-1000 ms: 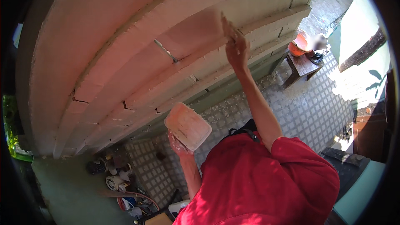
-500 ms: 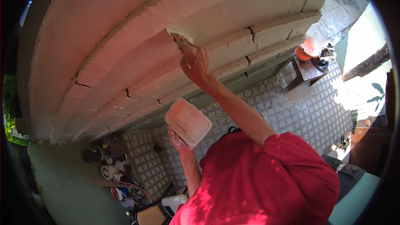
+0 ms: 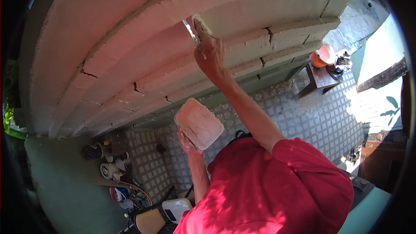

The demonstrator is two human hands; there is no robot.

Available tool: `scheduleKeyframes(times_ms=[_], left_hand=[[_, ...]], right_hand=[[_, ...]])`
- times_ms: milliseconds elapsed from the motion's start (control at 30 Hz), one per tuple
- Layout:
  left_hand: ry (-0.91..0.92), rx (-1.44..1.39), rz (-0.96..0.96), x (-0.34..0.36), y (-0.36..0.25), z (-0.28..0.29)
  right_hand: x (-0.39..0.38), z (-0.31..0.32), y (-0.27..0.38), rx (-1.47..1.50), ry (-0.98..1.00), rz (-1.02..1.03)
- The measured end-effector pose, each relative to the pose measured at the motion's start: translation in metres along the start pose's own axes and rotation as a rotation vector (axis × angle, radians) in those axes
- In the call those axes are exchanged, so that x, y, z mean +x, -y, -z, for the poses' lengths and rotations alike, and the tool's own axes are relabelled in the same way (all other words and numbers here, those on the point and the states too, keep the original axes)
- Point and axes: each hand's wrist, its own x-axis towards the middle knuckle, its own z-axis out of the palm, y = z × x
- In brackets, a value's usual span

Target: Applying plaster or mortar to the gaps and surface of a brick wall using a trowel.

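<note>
My right hand is raised against the pale stepped wall, closed round a putty knife crusted with plaster. The knife's thin blade edge shines beside my fingers, close under a raised band of the wall. Lower down, my left hand grips a rectangular plastic tub from its lower left side. Whitish smears cover the tub and the fingers on it. How much the tub holds cannot be made out.
Gaps split the wall's projecting bands. On the right, an orange bucket stands on a wooden bench. Pots and containers crowd the lower left, near a chair. Tiled floor lies below.
My right hand has turned the putty knife so that its blade shows edge-on, and sits slightly farther right. The tub in my left hand has shifted slightly. The whole view has tilted a little.
</note>
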Motion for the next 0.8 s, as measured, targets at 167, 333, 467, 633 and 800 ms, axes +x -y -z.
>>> scheduleKeyframes(times_ms=[167, 333, 467, 633, 800], left_hand=[[0.065, -0.020, -0.003, -0.009, -0.007, 0.000], [0.295, -0.457, -0.016, -0.012, -0.002, 0.054], [-0.099, -0.134, -0.054, -0.024, -0.008, 0.030], [-0.106, -0.100, -0.074, -0.029, -0.013, 0.022], [-0.079, -0.030, -0.107, -0.021, -0.019, 0.020]], right_hand=[[-0.005, 0.026, -0.005, 0.062, 0.140, -0.039], [0.009, 0.040, -0.019, -0.100, -0.017, -0.069], [0.012, 0.009, -0.007, -0.113, 0.014, -0.116], [-0.014, -0.026, 0.021, -0.072, 0.246, -0.109], [-0.013, 0.016, -0.001, 0.138, 0.007, 0.083]])
